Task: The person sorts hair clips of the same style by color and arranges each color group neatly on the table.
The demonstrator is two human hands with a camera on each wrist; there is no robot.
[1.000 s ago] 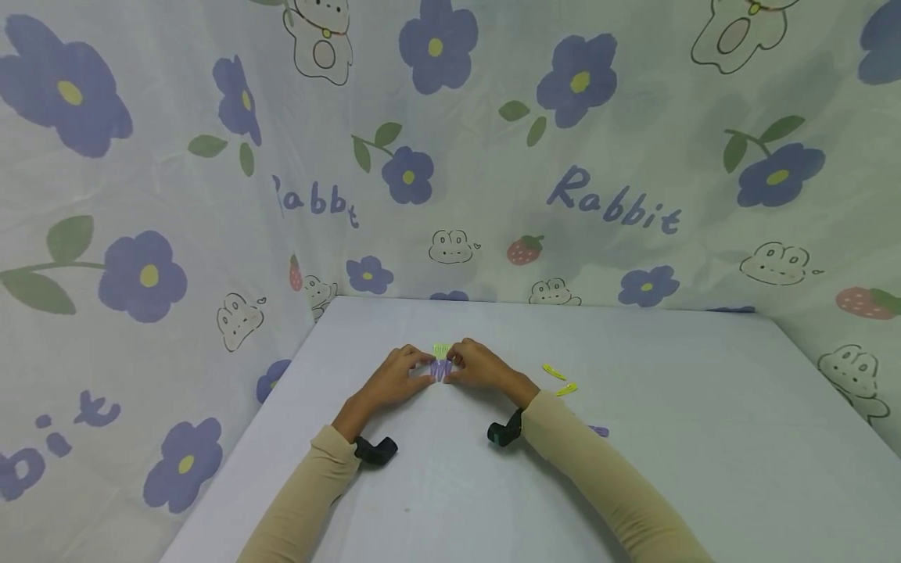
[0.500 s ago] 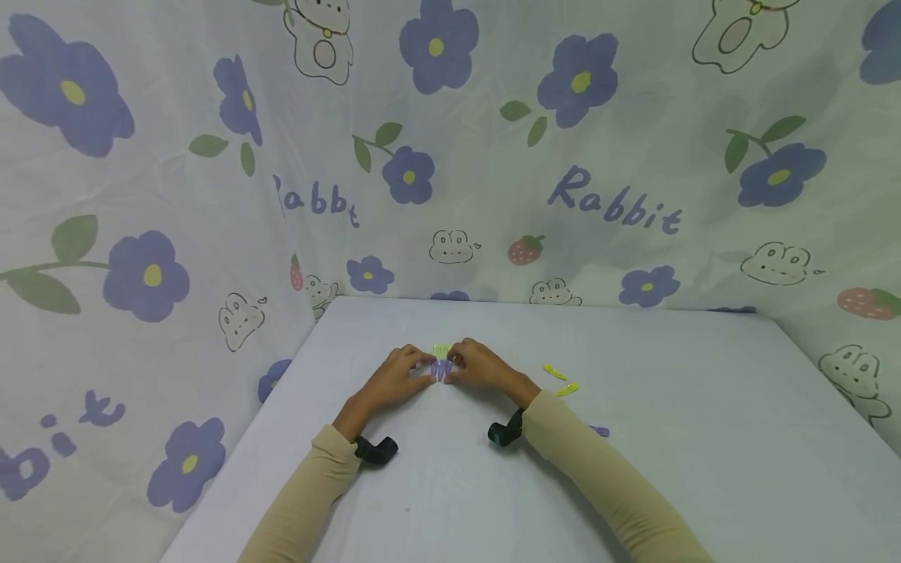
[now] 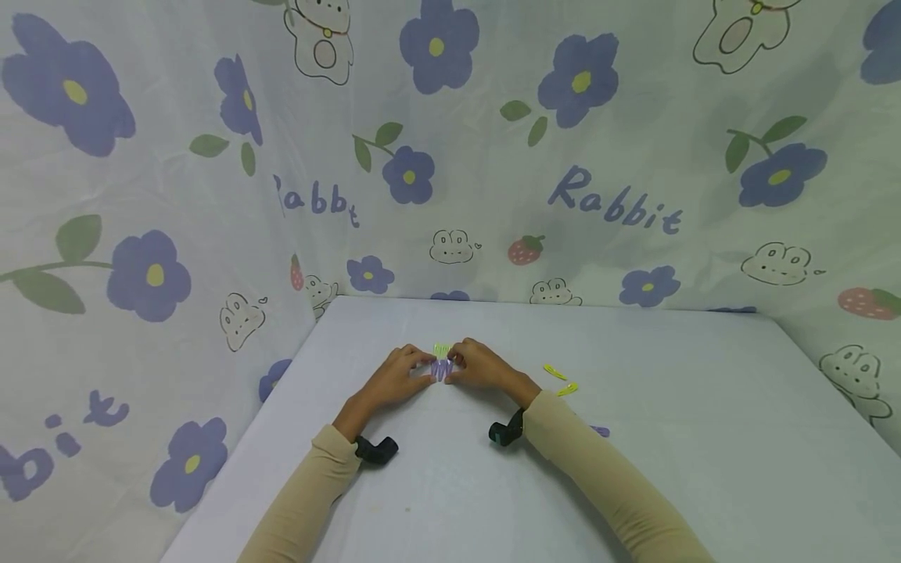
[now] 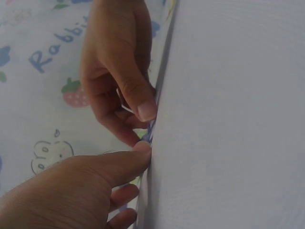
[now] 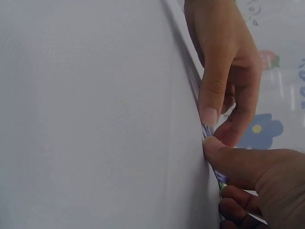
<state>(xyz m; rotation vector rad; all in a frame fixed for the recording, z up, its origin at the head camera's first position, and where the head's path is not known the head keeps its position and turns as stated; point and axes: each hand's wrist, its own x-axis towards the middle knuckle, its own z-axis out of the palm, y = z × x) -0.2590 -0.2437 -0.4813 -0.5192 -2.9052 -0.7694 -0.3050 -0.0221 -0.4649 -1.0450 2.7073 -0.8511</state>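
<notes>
A row of purple hair clips (image 3: 441, 371) lies side by side on the white table, with a row of pale green hair clips (image 3: 442, 349) just behind it. My left hand (image 3: 403, 376) holds the purple row at its left side, thumb at the near end and index finger at the far end. From the other side, my right hand (image 3: 480, 364) grips the same row between thumb and curled fingers. Both wrist views look low along the table, where the left thumb (image 4: 138, 152) and right thumb (image 5: 217, 148) press at the clips, which the fingers largely hide.
Two yellow hair clips (image 3: 554, 372) lie apart to the right of the right hand. Another purple clip (image 3: 601, 431) shows partly from behind the right sleeve (image 3: 598, 461). A printed cloth (image 3: 486, 141) hangs behind the table (image 3: 676, 375) and along its sides.
</notes>
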